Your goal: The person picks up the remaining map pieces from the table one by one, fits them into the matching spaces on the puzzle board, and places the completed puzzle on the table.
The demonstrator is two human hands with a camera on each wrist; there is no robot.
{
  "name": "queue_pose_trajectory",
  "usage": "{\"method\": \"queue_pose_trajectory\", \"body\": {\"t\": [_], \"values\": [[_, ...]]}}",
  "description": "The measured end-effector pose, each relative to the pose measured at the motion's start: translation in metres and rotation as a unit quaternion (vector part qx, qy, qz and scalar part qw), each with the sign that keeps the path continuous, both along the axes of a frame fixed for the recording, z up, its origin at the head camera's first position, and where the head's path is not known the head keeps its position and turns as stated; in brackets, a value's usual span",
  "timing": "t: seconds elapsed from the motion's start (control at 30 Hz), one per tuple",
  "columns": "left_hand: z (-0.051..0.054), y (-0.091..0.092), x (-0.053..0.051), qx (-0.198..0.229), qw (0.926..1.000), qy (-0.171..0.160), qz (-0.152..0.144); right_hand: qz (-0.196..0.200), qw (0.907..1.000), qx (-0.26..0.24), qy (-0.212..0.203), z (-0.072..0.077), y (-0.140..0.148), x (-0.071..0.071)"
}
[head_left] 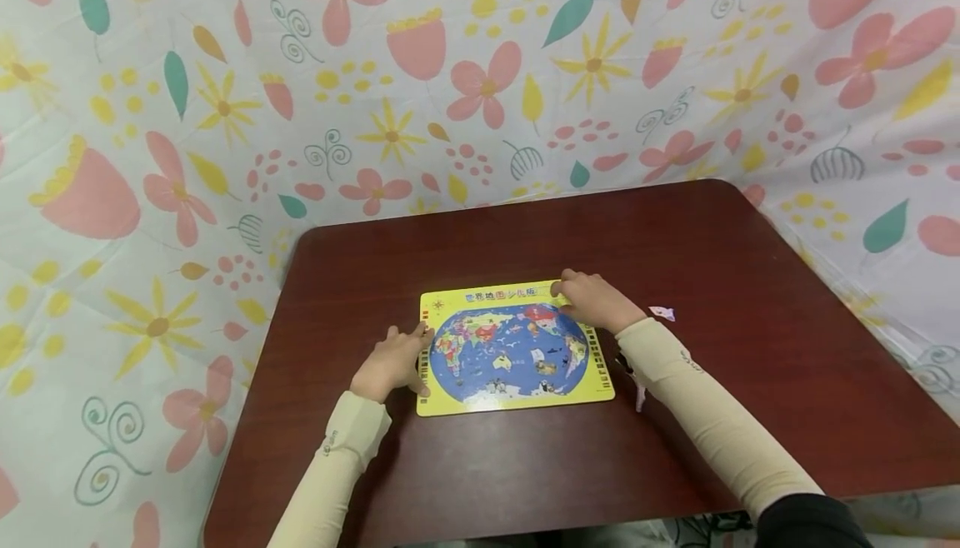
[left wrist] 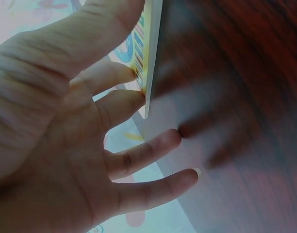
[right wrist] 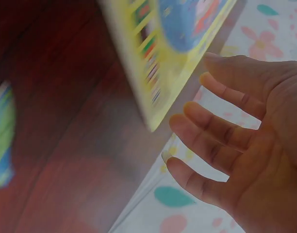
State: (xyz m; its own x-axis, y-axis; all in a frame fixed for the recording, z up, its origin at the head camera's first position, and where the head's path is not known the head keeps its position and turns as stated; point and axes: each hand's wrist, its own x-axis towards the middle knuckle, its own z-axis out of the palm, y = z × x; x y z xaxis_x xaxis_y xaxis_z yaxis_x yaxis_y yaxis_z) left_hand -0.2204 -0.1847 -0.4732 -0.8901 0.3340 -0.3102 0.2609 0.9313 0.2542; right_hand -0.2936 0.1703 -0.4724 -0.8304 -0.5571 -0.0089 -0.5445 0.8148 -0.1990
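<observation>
A yellow-bordered world map puzzle board (head_left: 517, 402) lies flat on the table, its blue oval map full of coloured land shapes and small animal pictures. My left hand (head_left: 392, 362) is at the board's left edge with fingers spread. In the left wrist view, the thumb and two fingers touch the edge of the board (left wrist: 150, 63), while two other fingers extend past it over the table. My right hand (head_left: 596, 300) is at the far right corner. Its fingers look loosely extended beside the board (right wrist: 160, 109) in the right wrist view; whether they touch it I cannot tell.
On the dark red-brown table (head_left: 525, 473), a small coloured puzzle piece (head_left: 662, 313) lies right of the board. Another piece (head_left: 641, 398) shows partly beneath the right forearm. A floral curtain (head_left: 480, 98) hangs behind the table's far and side edges.
</observation>
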Motion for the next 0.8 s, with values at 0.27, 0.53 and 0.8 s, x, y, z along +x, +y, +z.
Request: {"method": "queue_pose_trajectory", "body": {"t": [0.27,0.53,0.8], "values": [[-0.001,0.000,-0.001,-0.010,0.9999,0.000,-0.007,-0.038,0.9991,-0.014,0.011,-0.002,0.037,0.006],[-0.001,0.002,0.001,0.003,1.0000,-0.006,-0.005,-0.060,0.9980,-0.020,0.008,-0.002,0.071,0.016],[-0.002,-0.003,0.001,0.008,0.9999,-0.002,-0.009,-0.082,0.9965,-0.017,0.005,-0.001,0.106,0.027]]}}
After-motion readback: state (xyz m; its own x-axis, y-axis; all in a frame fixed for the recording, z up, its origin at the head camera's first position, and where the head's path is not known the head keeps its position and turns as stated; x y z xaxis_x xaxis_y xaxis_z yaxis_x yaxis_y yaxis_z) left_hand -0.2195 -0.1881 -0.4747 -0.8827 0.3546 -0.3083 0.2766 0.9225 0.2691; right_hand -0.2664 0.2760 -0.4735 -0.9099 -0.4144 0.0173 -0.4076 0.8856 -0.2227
